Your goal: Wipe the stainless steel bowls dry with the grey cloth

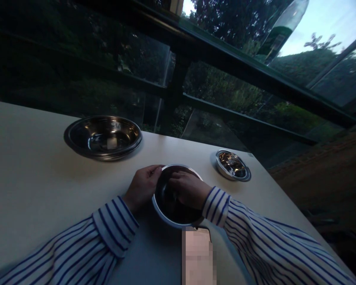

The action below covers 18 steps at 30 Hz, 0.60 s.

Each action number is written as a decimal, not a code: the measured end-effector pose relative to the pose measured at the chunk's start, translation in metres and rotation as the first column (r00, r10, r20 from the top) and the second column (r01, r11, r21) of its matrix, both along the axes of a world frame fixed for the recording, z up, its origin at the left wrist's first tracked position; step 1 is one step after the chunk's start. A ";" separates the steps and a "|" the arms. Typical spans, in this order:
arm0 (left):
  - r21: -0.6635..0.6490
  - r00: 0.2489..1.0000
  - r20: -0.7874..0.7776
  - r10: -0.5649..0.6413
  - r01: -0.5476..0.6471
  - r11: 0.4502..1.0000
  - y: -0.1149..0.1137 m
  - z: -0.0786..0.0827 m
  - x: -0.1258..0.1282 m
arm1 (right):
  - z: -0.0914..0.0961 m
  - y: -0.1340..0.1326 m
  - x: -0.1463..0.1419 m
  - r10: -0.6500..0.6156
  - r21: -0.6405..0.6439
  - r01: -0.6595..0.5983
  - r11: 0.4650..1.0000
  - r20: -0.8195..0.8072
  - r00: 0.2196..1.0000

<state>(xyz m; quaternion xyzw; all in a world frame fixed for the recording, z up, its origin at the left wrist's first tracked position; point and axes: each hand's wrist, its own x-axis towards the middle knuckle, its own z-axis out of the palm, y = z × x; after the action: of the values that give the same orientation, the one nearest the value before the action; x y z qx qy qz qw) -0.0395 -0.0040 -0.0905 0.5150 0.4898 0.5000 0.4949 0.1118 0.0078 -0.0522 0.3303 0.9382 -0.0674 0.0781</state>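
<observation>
A shiny metal bowl [163, 211] stands before me on the white table, tilted a little in view. At its left rim, my left hand [144, 186] pinches the edge between thumb and fingers. My right hand [190, 188] reaches over the right rim into the bowl, its fingers curled and pointing down inside. What those fingers hold, if anything, is hidden by the hand and the dark interior. Just below the bowl lies a phone-like flat object [197, 257], its face blurred out by pixels.
Several wide metal bowls [103, 156] sit stacked at the back left, with a small pale patch inside the top one. A smaller metal bowl [233, 166] stands at the back right, near the table edge. A green-labelled bottle [280, 33] stands on the window ledge.
</observation>
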 end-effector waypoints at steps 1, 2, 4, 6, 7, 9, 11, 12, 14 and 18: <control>-0.002 1.000 -0.004 0.001 -0.001 1.000 0.000 -0.001 0.000 | 0.000 -0.001 0.000 0.019 -0.020 -0.019 1.000 -0.004 1.000; -0.004 1.000 -0.004 0.002 -0.002 1.000 0.000 -0.001 0.000 | 0.001 -0.003 0.002 0.036 -0.054 -0.036 0.998 -0.004 0.999; -0.005 1.000 0.006 -0.009 0.009 1.000 0.001 -0.003 0.000 | 0.004 -0.007 0.009 0.039 -0.129 -0.037 0.991 0.010 0.999; -0.002 1.000 0.018 -0.023 0.023 1.000 0.001 -0.004 0.001 | 0.008 -0.010 0.015 0.005 -0.167 0.002 0.986 0.040 0.999; 0.001 0.999 0.026 -0.023 0.023 1.000 0.001 -0.005 0.002 | 0.009 -0.011 0.017 -0.011 -0.169 0.020 0.986 0.055 0.998; -0.003 0.999 0.038 -0.009 0.009 1.000 0.001 -0.005 0.003 | 0.010 -0.012 0.014 0.001 -0.166 0.009 0.986 0.061 0.998; -0.006 0.999 0.046 0.010 -0.010 1.000 0.001 -0.005 0.003 | 0.007 -0.011 0.005 0.055 -0.160 -0.049 0.986 0.033 0.998; -0.005 0.999 0.049 0.008 -0.008 1.000 0.001 -0.005 0.003 | 0.004 -0.010 0.001 0.073 -0.136 -0.070 0.988 0.014 0.997; 0.001 0.999 0.048 -0.006 0.006 1.000 0.000 -0.005 0.002 | 0.000 -0.004 -0.007 0.063 -0.055 -0.064 0.996 -0.012 0.998; 0.009 0.999 0.027 0.038 -0.038 0.999 -0.001 -0.005 0.001 | -0.002 0.004 -0.003 -0.034 0.037 0.033 0.999 0.012 0.999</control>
<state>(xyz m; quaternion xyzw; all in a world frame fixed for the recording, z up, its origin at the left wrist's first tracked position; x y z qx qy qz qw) -0.0387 -0.0046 -0.0954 0.5014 0.4905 0.5184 0.4892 0.1087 0.0116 -0.0538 0.3477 0.9332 -0.0496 0.0766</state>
